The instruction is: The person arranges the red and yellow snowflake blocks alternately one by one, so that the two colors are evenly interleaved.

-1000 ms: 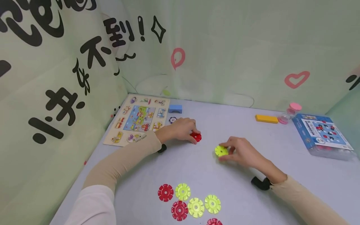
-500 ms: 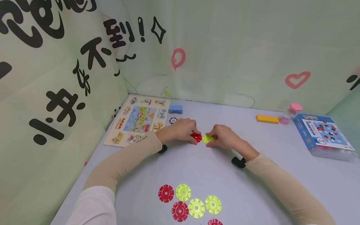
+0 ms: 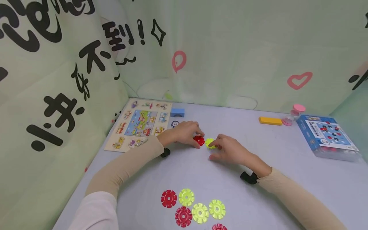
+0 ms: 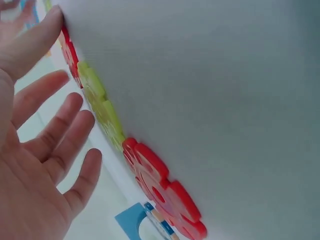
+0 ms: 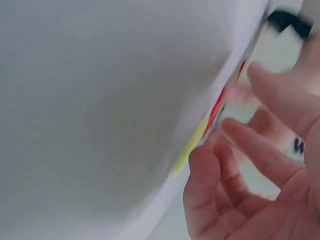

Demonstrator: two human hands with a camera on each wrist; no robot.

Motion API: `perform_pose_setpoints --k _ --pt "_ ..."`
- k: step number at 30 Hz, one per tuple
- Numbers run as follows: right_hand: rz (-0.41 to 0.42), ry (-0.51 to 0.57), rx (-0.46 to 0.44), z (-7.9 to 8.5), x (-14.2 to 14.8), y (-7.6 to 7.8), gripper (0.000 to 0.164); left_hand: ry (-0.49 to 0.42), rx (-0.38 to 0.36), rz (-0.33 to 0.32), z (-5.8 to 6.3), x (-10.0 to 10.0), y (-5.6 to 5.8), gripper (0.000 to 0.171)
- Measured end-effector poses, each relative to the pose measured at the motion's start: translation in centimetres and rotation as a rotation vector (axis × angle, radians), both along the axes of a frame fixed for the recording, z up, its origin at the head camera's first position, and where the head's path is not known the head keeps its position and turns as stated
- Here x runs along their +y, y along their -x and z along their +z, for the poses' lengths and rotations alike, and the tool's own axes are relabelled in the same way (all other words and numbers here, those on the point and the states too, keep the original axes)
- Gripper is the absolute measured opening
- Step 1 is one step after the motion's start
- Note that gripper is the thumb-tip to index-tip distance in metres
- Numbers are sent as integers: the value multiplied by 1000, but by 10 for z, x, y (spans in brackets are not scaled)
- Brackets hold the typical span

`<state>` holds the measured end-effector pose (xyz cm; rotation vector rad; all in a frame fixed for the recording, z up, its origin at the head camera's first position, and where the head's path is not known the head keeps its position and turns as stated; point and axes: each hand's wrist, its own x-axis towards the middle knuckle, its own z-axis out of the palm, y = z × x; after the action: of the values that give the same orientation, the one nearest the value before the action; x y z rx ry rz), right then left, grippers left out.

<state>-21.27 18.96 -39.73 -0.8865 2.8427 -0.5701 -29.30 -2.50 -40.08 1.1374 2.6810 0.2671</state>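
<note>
My left hand [image 3: 184, 132] holds a red notched toy disc [image 3: 199, 140] at the table, thumb at its near edge and index finger at its far edge. Just right of it lies a yellow-green notched disc [image 3: 208, 142]. My right hand [image 3: 231, 150] hovers over that disc, fingers apart, index finger overlapping it and thumb off to the near side. The left wrist view shows discs in a row: a red one [image 4: 165, 190] closest, then a yellow-green one [image 4: 102, 102], then the red disc at my thumb. In the head view the first two are hidden behind my left hand.
Nearer me lie several loose discs, among them a red disc [image 3: 169, 198] and a yellow-green disc [image 3: 217, 209]. Behind my left arm is a picture puzzle board [image 3: 126, 139], with a blue arch block [image 3: 177, 112] beside it. A yellow block [image 3: 270, 120], sand timer [image 3: 293, 115] and blue toy box [image 3: 327, 132] stand back right.
My right hand has carried the yellow-green disc left and set it beside the red one, then let go and drawn slightly back. My left hand has stayed at the red disc.
</note>
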Motion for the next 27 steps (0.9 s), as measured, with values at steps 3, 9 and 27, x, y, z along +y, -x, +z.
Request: perform_pose_setpoints --k 3,9,27 --pt "124 50 -27 -2 0 -30 36 -33 -32 -17 -3 5 2 59" --pt "290 10 -119 1 -15 -81 40 -64 -35 -75 -10 18 8 59" --pt "542 -138 33 5 -105 -90 47 -38 -47 -68 -2 24 6 52"
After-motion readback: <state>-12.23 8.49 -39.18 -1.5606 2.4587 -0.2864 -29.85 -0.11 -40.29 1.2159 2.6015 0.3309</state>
